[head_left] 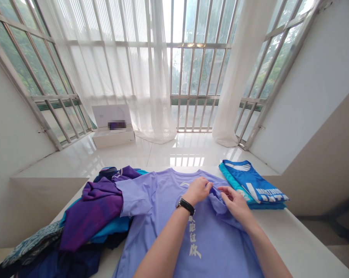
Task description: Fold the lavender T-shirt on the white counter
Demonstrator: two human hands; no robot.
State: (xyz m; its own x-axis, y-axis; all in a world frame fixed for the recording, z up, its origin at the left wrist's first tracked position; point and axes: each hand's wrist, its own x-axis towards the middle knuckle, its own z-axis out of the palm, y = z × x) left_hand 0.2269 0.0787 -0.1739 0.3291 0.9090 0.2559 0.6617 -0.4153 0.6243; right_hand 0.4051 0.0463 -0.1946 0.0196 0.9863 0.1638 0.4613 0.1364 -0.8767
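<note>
A lavender T-shirt [159, 216] with white characters lies spread on the white table [302, 247] in front of me. My left hand [198, 190], with a black band on its wrist, is closed in a pinch on the fabric near the collar. My right hand [235, 200] is beside it, fingers curled around a raised fold of the same shirt near the right shoulder. The shirt's left sleeve lies flat over a heap of clothes.
A heap of purple, teal and dark garments [84, 220] lies at the left of the table. Folded blue shirts [252, 183] are stacked at the right. Beyond are a glossy white sill, a white open box [112, 129], sheer curtains and barred windows.
</note>
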